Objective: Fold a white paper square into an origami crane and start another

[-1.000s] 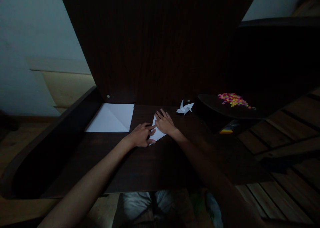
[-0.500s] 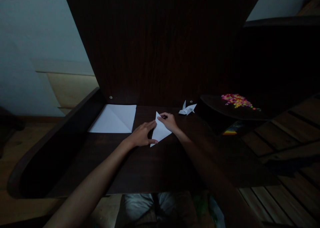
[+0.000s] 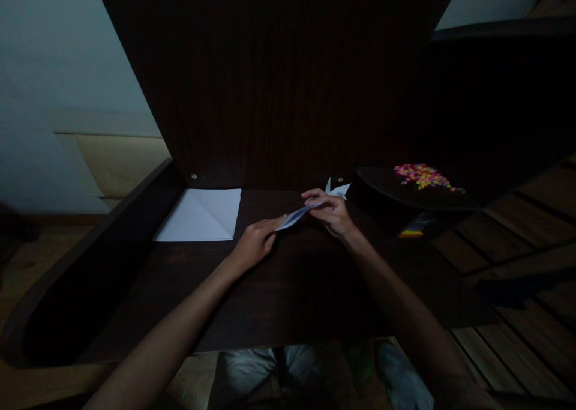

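Between my two hands is a folded white sheet of paper (image 3: pixel 294 216), seen nearly edge-on and tilted above the dark desk. My left hand (image 3: pixel 256 242) is closed on its left end, thumb below and fingers on top. At the other end my right hand (image 3: pixel 332 214) pinches the paper, with some fingers stretched out behind it. Just behind my right hand stands a folded paper crane (image 3: pixel 339 190), its lower part hidden by that hand. To the left lies a stack of white paper squares (image 3: pixel 202 215); the top one has a diagonal crease.
A raised corner shelf (image 3: pixel 382 185) at the right carries a pile of small pink and yellow pieces (image 3: pixel 423 176). The desk (image 3: pixel 252 302) has a dark back panel (image 3: pixel 279 86) and a raised left side board (image 3: pixel 99 266). Slatted wood lies at the right.
The folded paper has been raised from the desk and turned from flat to nearly edge-on. My right hand has moved right, in front of the crane. The view has shifted slightly.
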`<action>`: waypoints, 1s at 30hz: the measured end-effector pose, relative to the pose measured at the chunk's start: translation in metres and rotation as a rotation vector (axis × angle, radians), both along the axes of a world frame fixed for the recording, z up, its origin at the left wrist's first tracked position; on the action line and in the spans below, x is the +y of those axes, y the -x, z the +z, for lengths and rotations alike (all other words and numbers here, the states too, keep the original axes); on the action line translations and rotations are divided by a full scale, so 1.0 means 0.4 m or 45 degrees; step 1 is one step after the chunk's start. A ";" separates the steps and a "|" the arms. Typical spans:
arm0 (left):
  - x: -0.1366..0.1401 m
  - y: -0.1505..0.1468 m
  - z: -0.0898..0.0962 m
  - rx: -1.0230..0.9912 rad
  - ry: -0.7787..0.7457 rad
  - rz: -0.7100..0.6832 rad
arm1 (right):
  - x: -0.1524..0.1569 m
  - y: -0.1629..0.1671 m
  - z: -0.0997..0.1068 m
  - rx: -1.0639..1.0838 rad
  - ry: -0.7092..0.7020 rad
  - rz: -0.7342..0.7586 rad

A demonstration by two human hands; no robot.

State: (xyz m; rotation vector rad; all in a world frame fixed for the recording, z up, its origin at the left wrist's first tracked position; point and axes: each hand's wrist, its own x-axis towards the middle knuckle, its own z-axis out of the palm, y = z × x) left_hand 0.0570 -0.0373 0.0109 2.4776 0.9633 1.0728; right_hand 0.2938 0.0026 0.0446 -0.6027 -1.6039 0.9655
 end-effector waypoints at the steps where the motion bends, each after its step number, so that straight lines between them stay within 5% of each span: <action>1: 0.003 0.003 -0.009 0.060 -0.114 -0.021 | -0.010 -0.021 0.006 -0.075 -0.059 0.070; 6: 0.022 0.015 -0.049 0.412 -0.232 -0.016 | -0.047 -0.106 -0.012 -0.642 -0.048 0.316; 13: 0.015 0.017 -0.028 0.676 0.001 -0.064 | -0.083 -0.110 -0.073 -1.187 -0.053 0.126; 21: 0.016 -0.014 -0.036 0.662 -0.015 -0.091 | -0.116 -0.099 -0.095 -1.311 -0.149 0.087; 30: 0.007 -0.035 -0.042 0.720 -0.022 -0.025 | -0.157 -0.056 -0.137 -1.225 -0.197 -0.242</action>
